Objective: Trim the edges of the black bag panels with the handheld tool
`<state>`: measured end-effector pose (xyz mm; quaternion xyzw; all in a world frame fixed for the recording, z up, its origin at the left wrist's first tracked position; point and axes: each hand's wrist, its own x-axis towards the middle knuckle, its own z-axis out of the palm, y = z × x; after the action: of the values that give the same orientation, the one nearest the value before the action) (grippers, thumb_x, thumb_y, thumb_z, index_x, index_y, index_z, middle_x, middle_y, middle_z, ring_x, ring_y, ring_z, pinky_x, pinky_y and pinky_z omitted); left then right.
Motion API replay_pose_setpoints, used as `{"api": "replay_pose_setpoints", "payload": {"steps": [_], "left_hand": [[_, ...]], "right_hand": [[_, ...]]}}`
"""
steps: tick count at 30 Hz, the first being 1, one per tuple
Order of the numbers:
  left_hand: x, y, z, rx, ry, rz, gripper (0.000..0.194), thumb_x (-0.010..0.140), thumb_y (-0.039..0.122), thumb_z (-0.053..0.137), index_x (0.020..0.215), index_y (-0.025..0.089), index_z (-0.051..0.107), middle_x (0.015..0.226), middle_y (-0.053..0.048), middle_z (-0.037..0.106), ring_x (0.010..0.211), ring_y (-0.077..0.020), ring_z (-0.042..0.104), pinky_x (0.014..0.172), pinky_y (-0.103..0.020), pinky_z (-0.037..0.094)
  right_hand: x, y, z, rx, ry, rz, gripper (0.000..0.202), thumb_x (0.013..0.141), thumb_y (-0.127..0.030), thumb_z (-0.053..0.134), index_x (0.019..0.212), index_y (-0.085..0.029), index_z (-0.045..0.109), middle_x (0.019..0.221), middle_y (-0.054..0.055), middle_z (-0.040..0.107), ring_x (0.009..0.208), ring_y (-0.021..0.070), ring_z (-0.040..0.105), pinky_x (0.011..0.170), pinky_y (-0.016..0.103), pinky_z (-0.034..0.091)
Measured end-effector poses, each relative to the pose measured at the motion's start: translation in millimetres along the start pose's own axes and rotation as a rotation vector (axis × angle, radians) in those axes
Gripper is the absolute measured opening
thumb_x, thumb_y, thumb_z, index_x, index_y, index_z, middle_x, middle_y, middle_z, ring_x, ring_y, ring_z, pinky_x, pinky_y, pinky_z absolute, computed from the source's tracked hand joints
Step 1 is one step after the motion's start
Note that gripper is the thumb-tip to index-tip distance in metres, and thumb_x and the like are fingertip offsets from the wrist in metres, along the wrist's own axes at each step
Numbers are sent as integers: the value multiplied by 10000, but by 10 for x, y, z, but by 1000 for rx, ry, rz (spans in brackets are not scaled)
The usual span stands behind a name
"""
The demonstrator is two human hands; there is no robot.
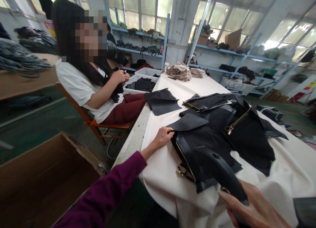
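Observation:
My left hand (163,137) is closed, pinching the left corner of a smooth black panel (190,122) near the table edge. Below that panel lies a black fabric bag piece (212,149) with a gold zipper along its near side and a small metal fitting at its lower left. In my right hand (254,203) is a black curved handheld tool (223,165), its fingers wrapped round the handle. The tool's front end points left over the bag piece; whether it touches the fabric I cannot tell.
A pale cloth covers the table (158,162). More black zippered pieces (249,139) lie to the right, with flat black panels (164,102) farther back. On the left sit a person (98,89) and an open cardboard box (49,178). Bins (142,84) hold black pieces.

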<state>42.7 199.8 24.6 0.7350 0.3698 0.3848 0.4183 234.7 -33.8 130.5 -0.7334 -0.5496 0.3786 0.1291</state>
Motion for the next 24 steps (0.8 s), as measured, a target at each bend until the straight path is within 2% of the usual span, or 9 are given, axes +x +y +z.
{"api": "replay_pose_setpoints", "payload": {"steps": [3,7,13,17,20,24], "left_hand": [[-81,130,47,-121,-15,-26,212,729,222,435,531,162,478,473,55,395,465,-78,350,490,-216,280],[-218,238,131,-239,-44,-36,230,735,254,442,526,161,469,460,56,400,436,-65,328,472,-213,272],[-392,232,176,-400,-75,-47,250,760,269,476,545,150,519,469,53,407,441,-63,343,466,-213,260],[-430,194,230,-379,-8,-62,229,745,248,506,548,143,556,497,38,470,462,-69,396,477,-209,288],[-416,171,293,-472,23,-163,218,714,244,523,520,146,547,469,38,481,417,-66,404,453,-208,305],[-362,126,324,-541,96,-273,227,696,233,501,485,150,502,444,30,479,372,-59,389,413,-204,304]], "right_hand": [[47,-72,-14,19,16,-67,362,849,-545,443,715,-211,485,495,-32,556,476,154,572,473,230,456],[173,-232,6,35,41,-114,307,853,-469,488,694,-207,460,498,-40,551,453,136,546,443,218,428],[320,-406,17,108,11,-176,324,853,-467,500,676,-198,463,487,-42,544,429,124,524,414,204,398],[378,-382,-10,152,-10,-176,339,847,-487,510,677,-194,488,494,-33,561,439,133,529,441,221,424],[378,-339,-43,162,2,-142,354,834,-508,513,659,-201,491,498,-29,564,452,142,539,444,228,431],[262,-225,-101,45,67,-96,409,823,-563,483,602,-219,484,517,-14,571,477,153,552,458,237,437]]}}
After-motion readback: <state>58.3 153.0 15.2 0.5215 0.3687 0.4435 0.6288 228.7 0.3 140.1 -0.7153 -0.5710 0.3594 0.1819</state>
